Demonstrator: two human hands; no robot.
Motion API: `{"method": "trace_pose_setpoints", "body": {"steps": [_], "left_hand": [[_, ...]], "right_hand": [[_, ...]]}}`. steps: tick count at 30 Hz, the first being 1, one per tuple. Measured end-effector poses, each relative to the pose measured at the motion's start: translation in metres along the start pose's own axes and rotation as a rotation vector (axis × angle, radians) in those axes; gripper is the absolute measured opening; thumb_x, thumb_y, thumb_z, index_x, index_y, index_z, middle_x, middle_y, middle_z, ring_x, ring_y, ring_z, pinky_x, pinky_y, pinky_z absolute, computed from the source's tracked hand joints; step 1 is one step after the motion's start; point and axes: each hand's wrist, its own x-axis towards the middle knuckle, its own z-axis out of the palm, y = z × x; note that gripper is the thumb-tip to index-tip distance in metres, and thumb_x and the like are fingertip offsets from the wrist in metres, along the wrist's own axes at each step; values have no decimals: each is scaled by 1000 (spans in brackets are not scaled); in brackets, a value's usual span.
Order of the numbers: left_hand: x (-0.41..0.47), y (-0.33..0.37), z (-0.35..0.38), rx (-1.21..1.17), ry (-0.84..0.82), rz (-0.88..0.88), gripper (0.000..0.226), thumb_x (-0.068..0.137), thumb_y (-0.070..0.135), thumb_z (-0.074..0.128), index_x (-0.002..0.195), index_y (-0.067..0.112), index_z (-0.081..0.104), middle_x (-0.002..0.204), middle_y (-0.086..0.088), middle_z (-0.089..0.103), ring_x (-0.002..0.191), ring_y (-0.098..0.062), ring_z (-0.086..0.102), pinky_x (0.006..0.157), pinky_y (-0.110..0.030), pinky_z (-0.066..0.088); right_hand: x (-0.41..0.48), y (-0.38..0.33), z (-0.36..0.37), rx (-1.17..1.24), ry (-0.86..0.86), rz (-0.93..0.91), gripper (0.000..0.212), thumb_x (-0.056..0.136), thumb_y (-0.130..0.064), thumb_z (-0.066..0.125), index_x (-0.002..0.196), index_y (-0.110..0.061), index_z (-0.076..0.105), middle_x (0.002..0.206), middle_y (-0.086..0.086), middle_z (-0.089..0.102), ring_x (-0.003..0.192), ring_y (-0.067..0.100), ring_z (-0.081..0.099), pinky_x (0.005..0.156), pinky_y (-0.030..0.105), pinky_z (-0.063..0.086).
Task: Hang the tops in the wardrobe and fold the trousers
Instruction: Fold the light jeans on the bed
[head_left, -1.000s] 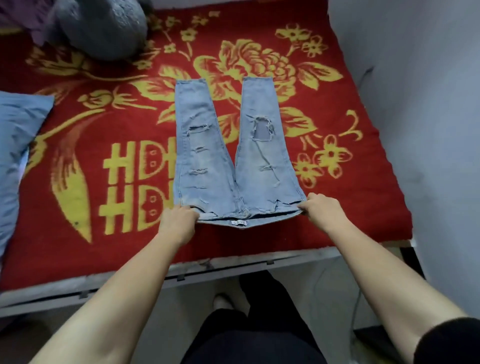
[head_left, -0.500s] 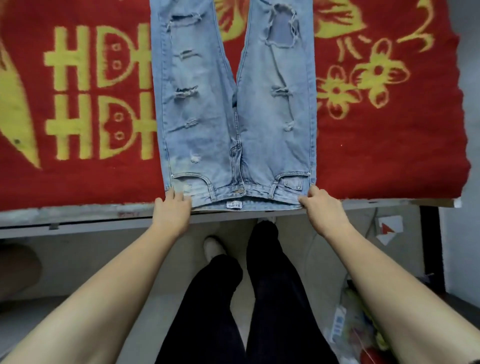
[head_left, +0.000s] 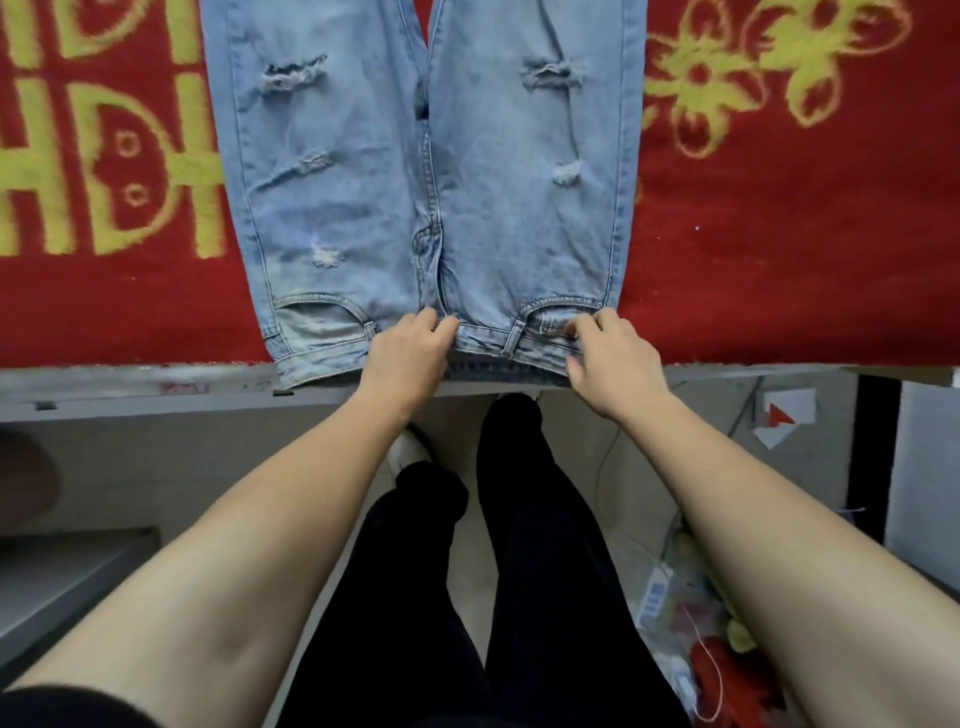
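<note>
Head view: left hand (head_left: 408, 353) sits at the middle of the waistband, fingers curled onto the denim by the fly, pinching it. Right hand (head_left: 613, 358) sits near it at the pocket on that side, fingers bent over the band, thumb at its lower edge, also gripping. Hands are apart, both on the jeans (head_left: 337, 208). Jeans lie flat, front up, on the blanket (head_left: 779, 270), waistband at the near edge and slightly over the bed rail (head_left: 130, 387), legs running out of the top of frame. Denim is light blue and faded, with frayed rips on both thighs. Blanket is red with yellow flowers and lettering. Below the rail: the person's legs (head_left: 545, 519) in black, one white shoe (head_left: 408, 449).
</note>
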Motion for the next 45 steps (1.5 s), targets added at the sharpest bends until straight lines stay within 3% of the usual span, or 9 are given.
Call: {"method": "trace_pose_setpoints", "body": {"steps": [3,8,17,24,28,31,38,42,45], "left_hand": [[-12,3,1,-13,4,34,18,67,-5,66,79,5,58,76,-14,54,65,-32,55,40,-31,33],[-4,-2,1,16,-318,0,20,88,11,51,108,14,56,103,-8,57,101,-30,52,63,-37,39],[58,85,-2,-356,-89,-103,30,92,49,52,88,21,62,96,-3,61,102,-26,56,72,-36,45],[96,130,10,-181,-201,-236,69,72,84,47,82,20,73,94,-2,64,102,-27,54,81,-39,42],[106,135,10,-241,-254,-265,43,77,59,62,89,19,74,98,-2,65,104,-26,52,80,-37,43],[104,130,0,-418,-331,-276,26,73,44,67,76,20,74,82,1,66,91,-21,58,67,-31,46],[87,59,-39,-817,-515,-321,20,63,34,72,58,16,66,51,5,55,53,-12,50,59,-29,49],[58,-9,-54,-972,-535,-363,18,73,23,75,69,5,71,55,5,53,52,-5,45,55,-20,39],[32,-65,-59,-1099,-493,-444,12,77,17,76,71,6,74,54,9,56,52,-2,46,51,-13,37]], "right_hand": [[2,4,-6,34,-51,-14,32,94,-23,53,124,-12,51,123,12,48,114,34,50,81,43,49],[23,12,-29,248,-73,91,27,93,-25,48,115,-23,64,121,9,59,111,33,58,89,41,47],[111,56,-86,733,267,419,39,91,-34,61,128,-19,61,125,1,66,119,18,58,98,22,37],[173,63,-111,899,307,419,46,89,-43,65,128,-19,63,98,-12,61,108,9,62,101,27,47],[193,64,-118,969,291,395,26,85,-32,69,109,-23,72,93,-10,70,96,11,67,95,34,53],[191,60,-129,1016,269,398,13,79,-24,64,80,-31,74,82,-15,73,82,8,68,82,33,59],[178,-3,-167,1185,257,197,26,82,-2,59,91,-20,75,81,-15,73,67,-5,65,60,14,49],[179,-74,-181,1157,250,88,24,82,-8,63,99,-18,77,94,-2,76,93,17,72,86,39,57],[185,-133,-181,1183,267,21,20,83,-9,65,94,-20,77,90,-2,74,89,14,68,94,46,54]]}}
